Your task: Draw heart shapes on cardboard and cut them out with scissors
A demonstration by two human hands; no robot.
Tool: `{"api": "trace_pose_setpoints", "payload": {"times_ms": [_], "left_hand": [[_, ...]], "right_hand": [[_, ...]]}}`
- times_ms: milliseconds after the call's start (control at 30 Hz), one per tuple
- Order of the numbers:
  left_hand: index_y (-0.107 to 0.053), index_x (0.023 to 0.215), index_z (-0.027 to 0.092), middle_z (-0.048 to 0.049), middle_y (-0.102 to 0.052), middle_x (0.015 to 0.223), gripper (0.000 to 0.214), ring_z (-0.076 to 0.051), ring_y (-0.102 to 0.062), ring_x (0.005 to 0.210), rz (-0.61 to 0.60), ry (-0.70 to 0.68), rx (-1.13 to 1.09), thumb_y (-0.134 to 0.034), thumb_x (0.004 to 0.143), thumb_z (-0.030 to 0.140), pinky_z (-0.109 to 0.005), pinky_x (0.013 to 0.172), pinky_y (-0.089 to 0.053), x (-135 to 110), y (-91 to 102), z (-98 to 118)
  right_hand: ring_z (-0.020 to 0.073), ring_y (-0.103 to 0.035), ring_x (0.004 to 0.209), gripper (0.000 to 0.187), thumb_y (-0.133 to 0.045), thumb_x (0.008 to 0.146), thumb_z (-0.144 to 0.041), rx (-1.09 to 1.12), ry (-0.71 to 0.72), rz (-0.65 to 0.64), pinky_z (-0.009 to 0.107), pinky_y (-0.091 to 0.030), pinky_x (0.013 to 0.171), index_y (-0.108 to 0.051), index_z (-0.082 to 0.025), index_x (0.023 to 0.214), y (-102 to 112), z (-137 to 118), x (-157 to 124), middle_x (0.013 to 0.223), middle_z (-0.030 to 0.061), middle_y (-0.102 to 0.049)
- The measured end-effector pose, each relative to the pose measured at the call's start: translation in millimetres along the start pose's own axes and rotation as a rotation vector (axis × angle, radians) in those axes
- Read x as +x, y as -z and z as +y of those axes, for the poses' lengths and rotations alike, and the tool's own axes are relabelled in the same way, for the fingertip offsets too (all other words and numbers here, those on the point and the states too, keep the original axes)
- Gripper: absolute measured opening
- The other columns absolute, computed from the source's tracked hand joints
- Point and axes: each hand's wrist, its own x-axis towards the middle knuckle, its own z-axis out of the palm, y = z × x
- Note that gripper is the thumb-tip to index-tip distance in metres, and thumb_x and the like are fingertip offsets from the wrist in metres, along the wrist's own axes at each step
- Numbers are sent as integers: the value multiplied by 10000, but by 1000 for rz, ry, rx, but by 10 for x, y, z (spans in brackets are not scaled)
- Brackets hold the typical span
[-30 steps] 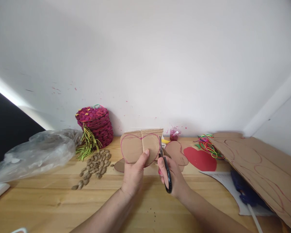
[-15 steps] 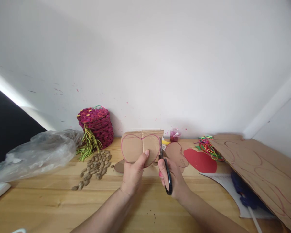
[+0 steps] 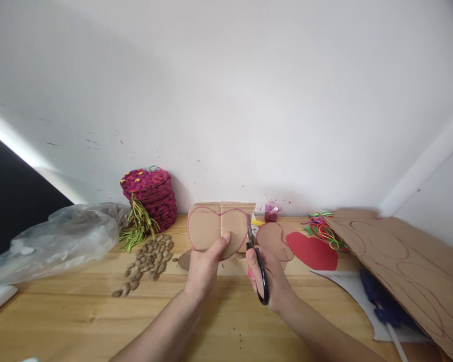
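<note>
My left hand (image 3: 207, 261) grips a piece of brown cardboard (image 3: 205, 229) by its lower edge, thumb lying on the front. A rounded, heart-like outline in reddish-purple is drawn on it, with a crease down the middle. My right hand (image 3: 272, 276) is closed round the black handles of a pair of scissors (image 3: 263, 281). The blades point up along the cardboard's right edge, beside the drawn line; whether they are biting into it is hard to make out. Behind my right hand lies a cut cardboard shape (image 3: 274, 239) with a purple outline, and a red shape (image 3: 313, 251) is beside it.
To the left are a heap of brown nut-like pieces (image 3: 149, 259), a magenta woven basket (image 3: 151, 198) with a green tassel, and a clear plastic bag (image 3: 60, 241). A small cup (image 3: 272, 213), coloured cords (image 3: 324, 231) and a large drawn-on cardboard sheet (image 3: 407, 261) stand right.
The cardboard and my left hand have shifted very slightly left. The scissors stay at the cardboard's right edge, almost unmoved.
</note>
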Motion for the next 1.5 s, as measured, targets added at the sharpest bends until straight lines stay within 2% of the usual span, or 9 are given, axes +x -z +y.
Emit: {"api": "trace_pose_setpoints", "payload": {"times_ms": [333, 600, 867, 1033, 1133, 1233, 1333, 1500], "left_hand": [[-707, 1303, 173, -113, -795, 1198, 663, -283, -733, 1163, -19, -17, -35, -928, 689, 292, -430, 1084, -540, 32, -13, 60], [-714, 1264, 142, -132, -783, 1218, 659, -313, -705, 1211, -30, 19, -22, -931, 664, 306, -449, 1081, -534, 80, 8, 100], [-738, 1192, 153, -113, -799, 1158, 594, -298, -693, 1235, -38, -12, -64, -932, 644, 276, -423, 1096, -522, 98, 9, 120], [-736, 1181, 133, -128, -809, 1087, 647, -329, -719, 1174, -34, 20, -24, -942, 594, 311, -462, 1053, -545, 74, -23, 180], [-741, 1178, 121, -131, -813, 1040, 661, -327, -742, 1103, -87, 0, -5, -939, 586, 339, -463, 1034, -550, 44, -57, 200], [-749, 1177, 114, -135, -816, 996, 674, -317, -762, 1013, -137, 8, 5, -938, 579, 362, -453, 986, -573, 6, -90, 200], [-749, 1176, 106, -143, -813, 996, 679, -315, -768, 963, -117, 21, 23, -934, 579, 371, -447, 924, -598, -23, -104, 199], [-746, 1189, 126, -134, -814, 1006, 707, -324, -767, 987, -115, 20, 43, -945, 560, 380, -457, 938, -594, -18, -87, 223]], "right_hand": [[116, -373, 430, 619, -453, 947, -799, -24, 16, -17, 274, -274, 415, -365, -255, 667, 24, -8, 18, 532, -53, -366], [112, -398, 410, 626, -460, 933, -819, -39, -23, -5, 264, -292, 411, -386, -249, 684, 19, 41, 19, 531, -55, -394], [130, -418, 391, 620, -527, 886, -829, -13, -50, 10, 274, -313, 372, -395, -260, 678, -1, 67, 14, 505, -50, -389], [111, -442, 369, 637, -579, 839, -848, 62, -96, 33, 246, -332, 359, -416, -251, 689, -4, 62, 23, 512, -52, -451], [98, -476, 379, 668, -580, 807, -881, 127, -112, 20, 230, -364, 378, -418, -244, 691, 12, 9, 46, 543, -52, -501], [91, -510, 427, 667, -579, 816, -875, 145, -90, 7, 223, -407, 421, -432, -237, 689, 40, -47, 63, 577, -52, -513], [89, -523, 453, 646, -569, 847, -852, 145, -80, -8, 220, -431, 448, -477, -224, 725, 63, -75, 64, 599, -57, -514], [92, -496, 416, 666, -553, 829, -879, 123, -76, 10, 224, -383, 401, -433, -235, 706, 71, -67, 57, 571, -60, -502]]}}
